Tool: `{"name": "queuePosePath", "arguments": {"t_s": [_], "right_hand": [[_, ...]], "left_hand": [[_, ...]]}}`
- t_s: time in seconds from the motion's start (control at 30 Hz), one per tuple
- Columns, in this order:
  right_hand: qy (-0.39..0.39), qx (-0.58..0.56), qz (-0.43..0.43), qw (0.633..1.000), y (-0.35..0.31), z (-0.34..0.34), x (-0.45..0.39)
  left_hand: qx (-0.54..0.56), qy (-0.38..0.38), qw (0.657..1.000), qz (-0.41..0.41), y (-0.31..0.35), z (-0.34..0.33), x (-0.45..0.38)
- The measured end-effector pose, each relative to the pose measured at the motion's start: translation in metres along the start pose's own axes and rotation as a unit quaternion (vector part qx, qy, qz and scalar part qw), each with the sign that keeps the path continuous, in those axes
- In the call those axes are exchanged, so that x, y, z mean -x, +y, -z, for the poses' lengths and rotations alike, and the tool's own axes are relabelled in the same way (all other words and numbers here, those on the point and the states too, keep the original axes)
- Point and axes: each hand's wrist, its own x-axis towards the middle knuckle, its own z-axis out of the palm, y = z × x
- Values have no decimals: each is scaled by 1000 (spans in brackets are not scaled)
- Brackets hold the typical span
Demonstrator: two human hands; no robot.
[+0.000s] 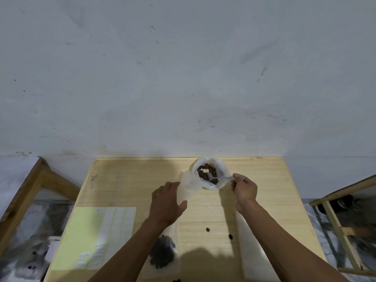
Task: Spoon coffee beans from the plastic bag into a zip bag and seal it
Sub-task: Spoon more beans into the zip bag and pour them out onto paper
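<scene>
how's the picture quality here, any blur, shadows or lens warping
Head view: wide-angle warp bows the table edges; the person's shadow darkens its near edge; the filled zip bag near the bottom looks smeared; the plastic bag is brightly lit.

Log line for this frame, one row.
left hand: holds empty clear zip bag | right hand: clear plastic spoon in open bean bag

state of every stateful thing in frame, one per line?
plastic bag: open, holds coffee beans
spoon: bowl inside bag, right hand pinches handle
empty zip bag: held up by left hand
filled zip bag: flat on table; seal unclear
loose beans: spilled on table
</scene>
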Motion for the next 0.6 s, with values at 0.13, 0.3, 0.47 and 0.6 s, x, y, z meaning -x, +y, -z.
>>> {"name": "queuePosePath", "arguments": {"t_s": [0.13, 0.3, 0.47, 0.6], "right_hand": [[30, -43, 14, 999, -11, 12, 6], [29, -59, 69, 995, -33, 23, 14], [-20, -46, 132, 990, -51, 23, 29], [-75, 12, 188, 979, -51, 15, 46]], "left_hand": [[3, -7, 1000, 2, 7, -1, -11], [33, 14, 999, -6, 5, -3, -14], [45, 35, 998, -12, 0, 0, -10], [44, 44, 998, -18, 1, 5, -11]]}}
